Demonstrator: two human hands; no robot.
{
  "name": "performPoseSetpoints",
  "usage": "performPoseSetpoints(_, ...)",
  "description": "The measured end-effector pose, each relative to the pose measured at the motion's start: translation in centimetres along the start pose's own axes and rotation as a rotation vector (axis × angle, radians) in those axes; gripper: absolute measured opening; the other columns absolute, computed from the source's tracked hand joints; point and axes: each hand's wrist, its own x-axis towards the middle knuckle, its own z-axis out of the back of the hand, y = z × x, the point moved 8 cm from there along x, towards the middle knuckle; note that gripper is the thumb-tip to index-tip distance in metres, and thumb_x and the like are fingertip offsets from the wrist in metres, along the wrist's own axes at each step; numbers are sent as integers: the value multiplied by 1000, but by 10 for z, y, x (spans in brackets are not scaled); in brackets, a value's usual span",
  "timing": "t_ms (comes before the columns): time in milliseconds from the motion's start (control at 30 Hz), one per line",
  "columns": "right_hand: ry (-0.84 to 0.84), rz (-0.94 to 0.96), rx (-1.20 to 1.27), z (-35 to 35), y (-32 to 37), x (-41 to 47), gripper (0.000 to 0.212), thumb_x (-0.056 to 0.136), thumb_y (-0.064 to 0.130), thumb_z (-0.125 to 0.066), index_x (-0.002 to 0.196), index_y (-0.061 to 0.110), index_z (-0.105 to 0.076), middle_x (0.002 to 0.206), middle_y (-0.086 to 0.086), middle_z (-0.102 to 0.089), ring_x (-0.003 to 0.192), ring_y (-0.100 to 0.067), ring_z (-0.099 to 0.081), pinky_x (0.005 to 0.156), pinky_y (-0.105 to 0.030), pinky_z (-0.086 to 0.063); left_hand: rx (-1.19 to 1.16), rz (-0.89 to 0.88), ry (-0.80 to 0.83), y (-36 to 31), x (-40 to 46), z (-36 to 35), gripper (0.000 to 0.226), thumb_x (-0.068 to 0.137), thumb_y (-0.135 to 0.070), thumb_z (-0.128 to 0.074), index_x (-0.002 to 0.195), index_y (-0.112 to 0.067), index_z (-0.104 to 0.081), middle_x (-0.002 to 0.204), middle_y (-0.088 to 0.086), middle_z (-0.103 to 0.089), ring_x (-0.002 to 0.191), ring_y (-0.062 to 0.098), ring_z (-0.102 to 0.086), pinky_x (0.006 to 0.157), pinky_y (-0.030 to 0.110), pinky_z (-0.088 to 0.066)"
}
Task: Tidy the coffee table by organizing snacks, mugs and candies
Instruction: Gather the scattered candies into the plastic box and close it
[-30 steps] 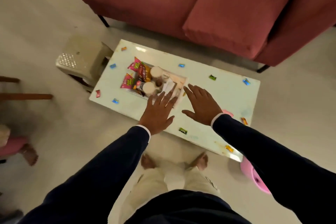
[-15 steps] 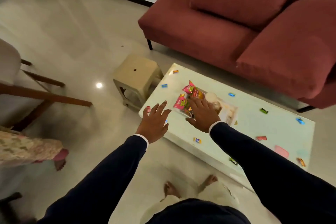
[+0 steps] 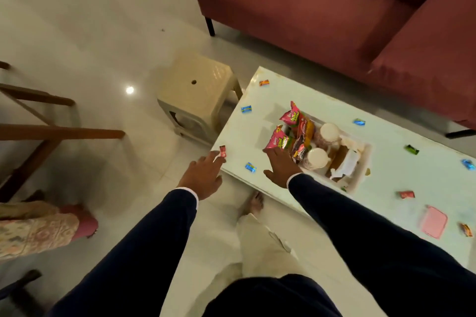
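A white tray (image 3: pixel 362 175) on the pale coffee table (image 3: pixel 412 175) holds pink snack packets (image 3: pixel 279 140), a brown packet and two white mugs (image 3: pixel 318 158). Wrapped candies lie scattered on the table, among them a red one (image 3: pixel 222 151) at the near left corner and a blue one (image 3: pixel 250 167). My left hand (image 3: pixel 204 175) reaches over the table's corner, fingers straight, fingertips at the red candy. My right hand (image 3: pixel 280 166) is spread flat beside the tray, fingertips at the lower pink packet.
A beige plastic stool (image 3: pixel 195 95) stands at the table's left end. A red sofa (image 3: pixel 334 13) runs behind the table. A wooden chair frame (image 3: pixel 38 134) and another person's clothing are at the left. A pink lid (image 3: pixel 434 222) lies on the table's right part.
The view has shifted as my head moved. My left hand has gone left and forward to the red candy at the corner. My right hand stays by the snack packets.
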Motion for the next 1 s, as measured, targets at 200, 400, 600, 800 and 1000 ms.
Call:
performPoseSetpoints(200,113,-199,199,-51,-25,65,66,95,19,-62,153,18,-31,151,-13,-36,137,-34,-42,111,-42,-39,-20,-7,185,40,61,-42,51,100,-31,-52,149,-22,-38,161,1,-30,131,28,-51,103,44,-44)
performPoseSetpoints(400,150,-297,330,-107,-41,111,64,91,15,-63,149,22,-38,143,-9,-44,130,-30,-49,105,-43,-45,-143,-23,197,62,142,-74,51,93,-21,-56,144,-23,-46,156,0,-38,122,31,-56,99,45,-46)
performPoseSetpoints(600,90,-394,310,-158,-48,151,60,87,20,-69,142,22,-44,133,-11,-41,116,-35,-52,91,-47,-52,2,-114,247,83,219,-122,65,89,-18,-66,149,-26,-40,159,3,-31,121,34,-56,101,46,-47)
performPoseSetpoints(800,-80,-456,299,-179,-37,171,33,90,9,-65,119,15,-50,114,-12,-44,90,-36,-59,71,-41,-53,-37,-223,204,87,249,-157,54,89,-22,-71,139,-26,-50,137,5,-45,108,30,-59,94,47,-52)
performPoseSetpoints(1000,-113,-496,314,-180,-37,177,20,90,2,-55,108,10,-52,109,-11,-48,82,-38,-61,72,-46,-56,19,-394,172,81,258,-169,14,92,-14,-66,102,-14,-55,107,7,-49,80,26,-58,73,42,-55)
